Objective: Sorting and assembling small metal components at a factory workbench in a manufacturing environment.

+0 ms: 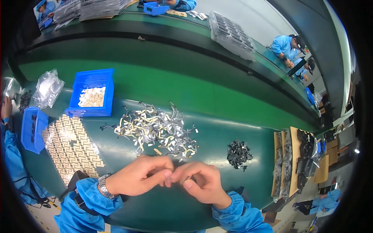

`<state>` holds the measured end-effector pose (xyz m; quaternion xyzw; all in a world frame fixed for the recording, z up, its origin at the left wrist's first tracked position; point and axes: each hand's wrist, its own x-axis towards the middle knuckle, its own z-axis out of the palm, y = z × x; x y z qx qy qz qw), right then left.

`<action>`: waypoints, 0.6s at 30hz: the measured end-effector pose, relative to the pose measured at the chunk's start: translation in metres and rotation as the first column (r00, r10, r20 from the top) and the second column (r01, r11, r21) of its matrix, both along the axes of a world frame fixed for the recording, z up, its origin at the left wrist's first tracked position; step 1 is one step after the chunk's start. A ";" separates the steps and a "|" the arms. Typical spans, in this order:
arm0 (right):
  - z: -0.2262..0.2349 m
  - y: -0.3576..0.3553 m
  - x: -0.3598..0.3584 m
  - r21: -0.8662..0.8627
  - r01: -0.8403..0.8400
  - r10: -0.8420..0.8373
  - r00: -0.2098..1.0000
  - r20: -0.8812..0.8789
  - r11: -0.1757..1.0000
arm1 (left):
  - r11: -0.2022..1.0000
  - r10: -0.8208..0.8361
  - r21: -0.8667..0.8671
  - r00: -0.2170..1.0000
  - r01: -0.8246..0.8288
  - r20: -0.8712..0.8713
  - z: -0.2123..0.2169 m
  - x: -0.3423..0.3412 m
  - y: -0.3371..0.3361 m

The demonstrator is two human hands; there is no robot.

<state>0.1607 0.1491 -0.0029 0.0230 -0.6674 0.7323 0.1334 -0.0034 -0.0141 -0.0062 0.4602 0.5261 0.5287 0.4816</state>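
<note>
Both hands meet low on the green desk (233, 132), fingertips pressed together. Left hand (136, 176) has thumb and forefinger pinched, tips touching the right hand (202, 182) — right fingers (186, 176) curled inward around something small; the piece itself is hidden, cannot tell what it is. Just beyond the hands lies a loose pile of metal clips (157, 130), silver with pale yellow bits. To the right of it, apart, a small heap of black parts (238, 154). Left of the pile — a sheet of tan pieces (72, 145) laid in herringbone rows, and behind it a blue bin (92, 93) holding more tan pieces. Wristwatch (103, 185) on left wrist, blue sleeves.
</note>
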 end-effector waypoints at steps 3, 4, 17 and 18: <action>0.000 -0.003 0.000 -0.033 0.000 0.000 1.000 0.015 0.999 | 0.998 0.061 -0.027 0.961 -0.056 0.270 -0.003 0.002 0.000; 0.000 -0.003 0.000 -0.040 0.003 -0.002 1.000 0.023 0.999 | 0.994 0.107 -0.034 0.945 -0.101 0.310 0.001 0.002 -0.001; -0.008 -0.002 0.003 -0.120 0.049 -0.040 0.997 0.072 0.992 | 0.976 0.216 -0.016 0.969 -0.216 0.118 0.002 0.003 0.001; -0.007 -0.001 0.004 -0.121 0.049 -0.041 0.997 0.069 0.991 | 0.971 0.241 -0.021 0.969 -0.240 0.062 0.003 0.003 0.001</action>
